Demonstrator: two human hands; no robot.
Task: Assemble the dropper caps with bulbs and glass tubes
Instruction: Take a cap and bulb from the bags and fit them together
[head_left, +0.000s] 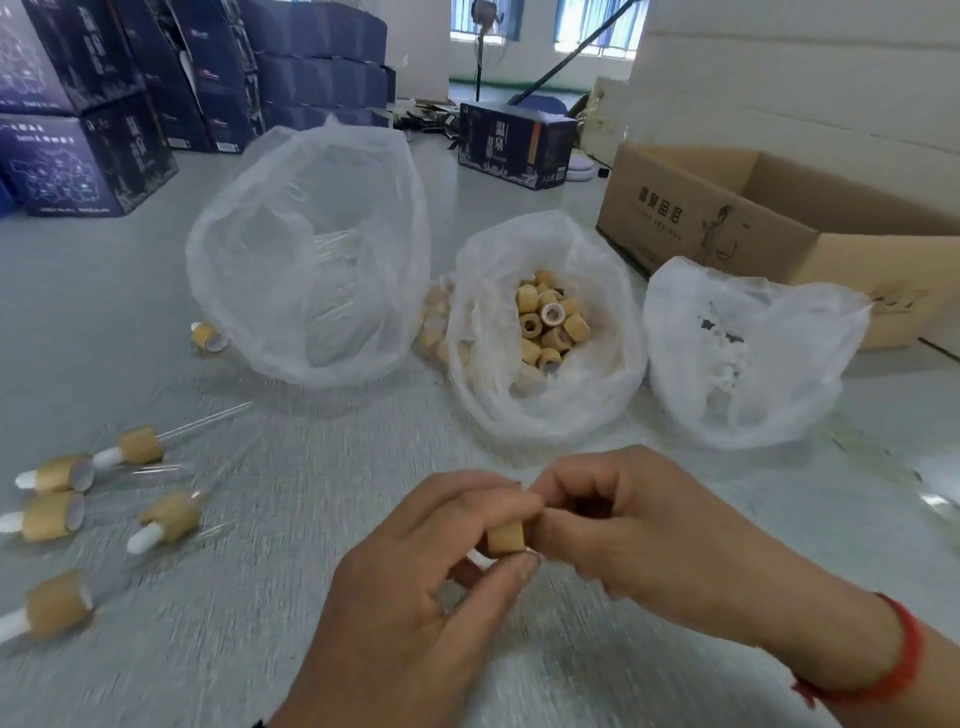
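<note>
My left hand (415, 587) pinches a tan dropper cap (506, 538) between thumb and fingers near the bottom centre. My right hand (639, 525) meets it from the right, fingers curled at the cap's end; what they hold is hidden. A bit of white bulb (480, 560) shows below the cap. Several assembled droppers (140, 449) with white bulbs and glass tubes lie on the left. A plastic bag of loose tan caps (545, 325) stands ahead, a bag of glass tubes (322, 270) to its left, a bag of white bulbs (732, 353) to its right.
An open cardboard box (727, 218) stands at the back right. Dark printed cartons (93, 166) are stacked at the back left, and one more (514, 145) sits behind the bags. A single cap (208, 335) lies beside the tube bag.
</note>
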